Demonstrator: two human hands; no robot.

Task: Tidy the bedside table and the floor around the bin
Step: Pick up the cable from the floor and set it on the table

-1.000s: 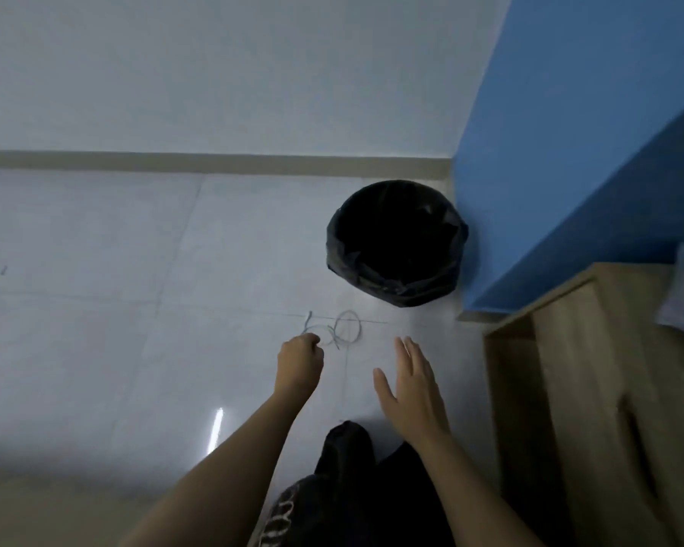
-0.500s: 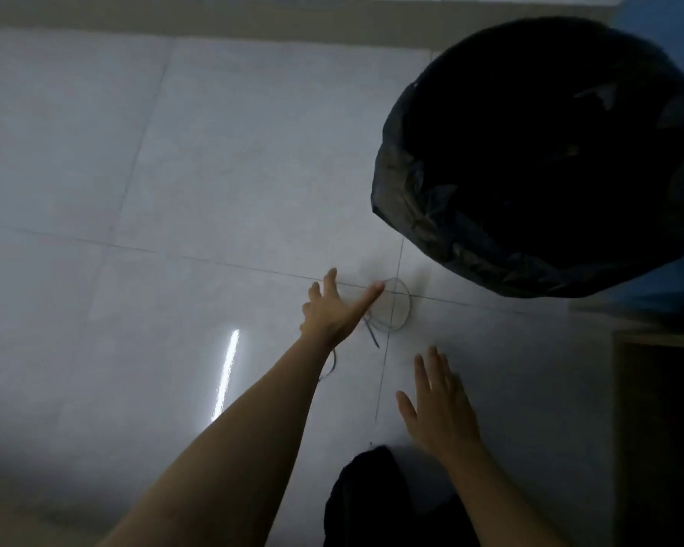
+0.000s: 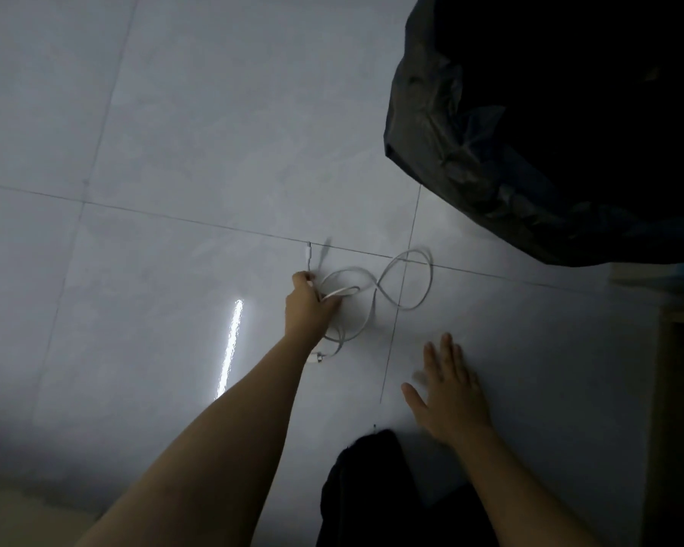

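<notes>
Left hand (image 3: 308, 305), splayed over the cable (image 3: 405, 284) half a second ago, now clenched on its near loops on the floor (image 3: 174, 152) just short of the bin (image 3: 490, 152), right hand (image 3: 449, 388) still flat, fingers released; pickup likely begun, lifting and coiling ahead.

Left arm bare, extended forward and down, forearm running from lower left toward centre. Left hand (image 3: 308, 305) knuckles up, fingers curled under and closed on a white cable (image 3: 407, 286). Right arm bare, reaching in from lower right. Right hand (image 3: 449, 392) flat, palm down, fingers straight and slightly spread, thumb out to the left, holding nothing.
</notes>
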